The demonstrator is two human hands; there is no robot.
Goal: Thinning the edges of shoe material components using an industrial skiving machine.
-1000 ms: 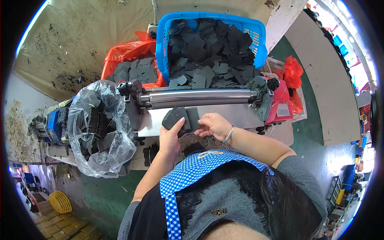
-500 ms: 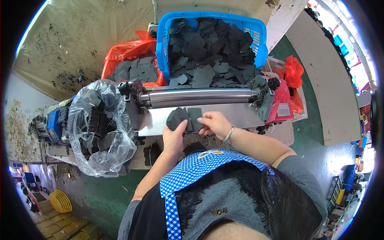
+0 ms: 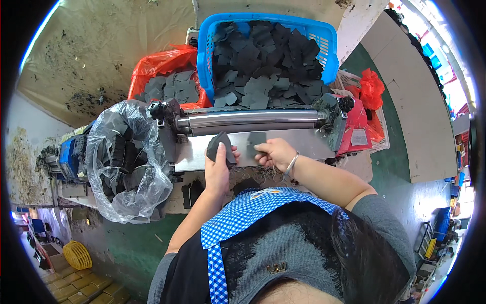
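Observation:
My left hand [image 3: 218, 167] is closed round a stack of dark grey sheet pieces [image 3: 218, 147], thumb across the top. In my right hand [image 3: 276, 153], a single dark grey piece [image 3: 256, 143] is pinched between thumb and fingers, apart from the stack. Both hands are over the flat metal plate [image 3: 298, 144] of a roller machine. Just beyond them runs its shiny steel roller [image 3: 253, 119]. Behind the roller, a blue plastic basket [image 3: 202, 55] is heaped with loose dark pieces [image 3: 268, 61].
A clear plastic bag [image 3: 152, 190] with bundled dark pieces stands left of the machine. Beyond it, a red bag [image 3: 147, 71] holds more pieces. The machine's red end housing [image 3: 357, 121] is at right, beside a white crate [image 3: 380, 145]. A small dark bundle [image 3: 191, 195] lies near my left forearm.
My hands have drawn apart. The right one has pulled a single piece away from the stack, and the stack in my left hand has tilted more upright.

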